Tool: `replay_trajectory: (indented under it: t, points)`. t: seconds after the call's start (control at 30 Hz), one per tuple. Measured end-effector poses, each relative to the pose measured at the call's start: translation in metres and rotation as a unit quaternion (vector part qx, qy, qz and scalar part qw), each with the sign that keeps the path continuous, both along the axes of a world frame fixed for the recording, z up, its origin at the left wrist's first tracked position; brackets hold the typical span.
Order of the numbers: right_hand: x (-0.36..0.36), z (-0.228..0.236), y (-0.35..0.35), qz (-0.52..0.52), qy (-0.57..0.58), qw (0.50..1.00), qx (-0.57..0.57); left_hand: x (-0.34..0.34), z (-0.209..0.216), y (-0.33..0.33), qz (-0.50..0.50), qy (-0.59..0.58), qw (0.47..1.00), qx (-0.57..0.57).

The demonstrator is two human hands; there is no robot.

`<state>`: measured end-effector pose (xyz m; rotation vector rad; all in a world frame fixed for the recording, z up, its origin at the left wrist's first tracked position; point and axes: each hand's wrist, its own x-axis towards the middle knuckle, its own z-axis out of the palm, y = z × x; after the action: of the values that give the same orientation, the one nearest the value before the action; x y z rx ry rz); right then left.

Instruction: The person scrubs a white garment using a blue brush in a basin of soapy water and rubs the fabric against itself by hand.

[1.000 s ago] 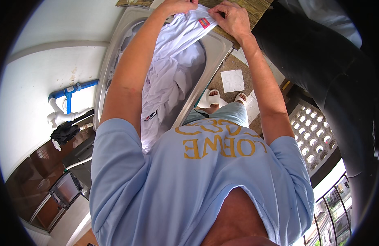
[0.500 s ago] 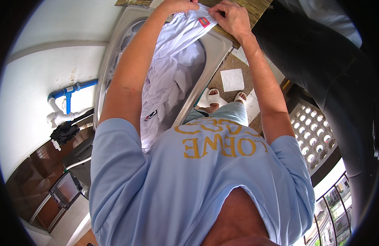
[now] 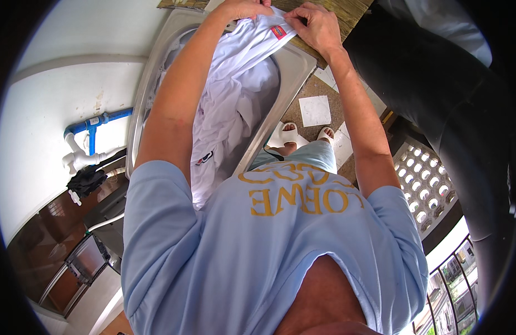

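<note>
At the far end of a pale sink (image 3: 298, 64), my left hand (image 3: 248, 8) pinches the edge of a white garment (image 3: 244, 47). My right hand (image 3: 315, 25) pinches the same edge a little to the right, fingers closed on the cloth. Between the two hands the fabric is stretched, and a small red label (image 3: 278, 32) shows near the right one. From there the garment hangs down into the basin, onto a crumpled heap of white cloth (image 3: 230, 117) with a small dark print. The top of my left hand is cut off by the picture's edge.
A wooden board (image 3: 347, 17) adjoins the sink's far end. Blue pipe (image 3: 96, 121) and a white tap (image 3: 76, 159) are on the left wall. Dark fabric (image 3: 420, 84) hangs at the right, above a perforated block panel (image 3: 425, 181). My feet, in white sandals, stand on the floor beside the sink.
</note>
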<state>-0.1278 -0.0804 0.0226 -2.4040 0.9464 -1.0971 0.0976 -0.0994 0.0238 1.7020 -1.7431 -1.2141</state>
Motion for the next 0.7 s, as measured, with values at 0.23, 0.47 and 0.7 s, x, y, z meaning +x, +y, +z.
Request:
replay_trajectory:
  t: [0.23, 0.47, 0.7]
  points:
    - [0.007, -0.024, -0.003, -0.029, 0.033, 0.998, 0.053, 0.008, -0.011, 0.000, -0.023, -0.012, 1.000, -0.014]
    - [0.002, -0.028, -0.005, -0.039, 0.032, 0.997, 0.060, -0.009, 0.007, 0.005, -0.012, -0.057, 0.998, -0.013]
    - [0.003, -0.021, -0.001, -0.039, 0.041, 0.996, 0.062, -0.011, 0.017, 0.012, -0.019, -0.063, 0.998, -0.017]
